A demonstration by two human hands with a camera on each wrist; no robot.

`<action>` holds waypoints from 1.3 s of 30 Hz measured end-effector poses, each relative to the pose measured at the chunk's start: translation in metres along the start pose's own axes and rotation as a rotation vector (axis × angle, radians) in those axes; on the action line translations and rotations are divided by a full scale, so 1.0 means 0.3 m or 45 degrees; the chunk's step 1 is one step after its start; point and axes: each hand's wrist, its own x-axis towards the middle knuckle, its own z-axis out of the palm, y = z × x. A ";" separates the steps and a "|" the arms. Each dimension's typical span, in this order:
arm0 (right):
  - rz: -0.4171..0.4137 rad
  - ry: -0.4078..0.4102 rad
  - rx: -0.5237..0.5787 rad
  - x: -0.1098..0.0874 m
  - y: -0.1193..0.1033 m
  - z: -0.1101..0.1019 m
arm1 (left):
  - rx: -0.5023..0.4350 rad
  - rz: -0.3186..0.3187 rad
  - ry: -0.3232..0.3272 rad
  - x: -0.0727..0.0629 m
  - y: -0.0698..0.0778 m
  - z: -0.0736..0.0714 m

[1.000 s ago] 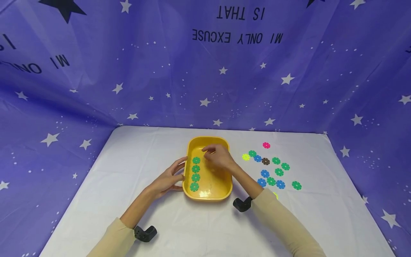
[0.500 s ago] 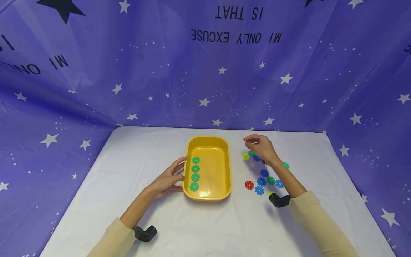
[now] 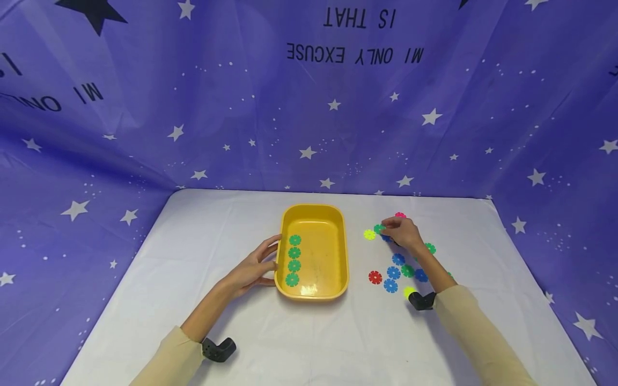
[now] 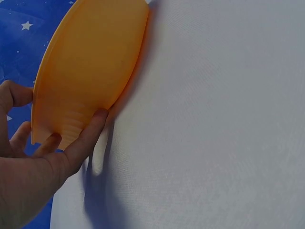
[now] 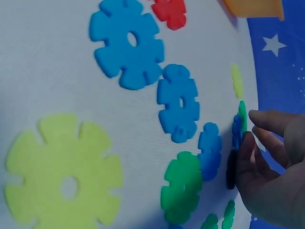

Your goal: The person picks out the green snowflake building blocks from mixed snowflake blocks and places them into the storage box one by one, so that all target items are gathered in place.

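A yellow tray (image 3: 314, 297) lies on the white table with several green plastic snowflake discs (image 3: 294, 252) lined up along its left inner side. My left hand (image 3: 248, 273) steadies the tray from the left, its fingers spread against the outer wall; the left wrist view shows fingertips (image 4: 100, 114) on that yellow wall. To the tray's right, my right hand (image 3: 404, 233) reaches down over loose discs, thumb and forefinger apart at the edge of a green disc (image 3: 379, 229). A blue disc (image 5: 237, 131) and a dark brown disc (image 5: 231, 169) lie beneath the right fingers.
Around the right hand lie a yellow disc (image 3: 369, 235), a pink disc (image 3: 400, 215), a red disc (image 3: 375, 277), several blue discs (image 3: 393, 273) and more green ones, partly covered by the arm. A purple star-patterned cloth (image 3: 309, 123) hangs behind the table.
The right hand has left the tray, swung right and lowered to the green disc, uncovering the red disc and a blue one. The left hand and tray have stayed put.
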 end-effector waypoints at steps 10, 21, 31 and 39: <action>0.010 0.031 -0.100 0.009 -0.004 0.024 | -0.013 0.006 -0.001 -0.006 0.006 0.002; -0.021 0.061 -0.065 0.004 -0.007 0.027 | -0.021 0.008 -0.001 -0.001 0.003 0.000; -0.095 0.110 -0.063 -0.010 -0.019 0.018 | -0.018 0.013 -0.033 -0.004 -0.002 -0.001; -0.246 0.090 -0.003 -0.030 -0.096 -0.002 | -0.007 0.002 -0.017 -0.005 0.005 0.001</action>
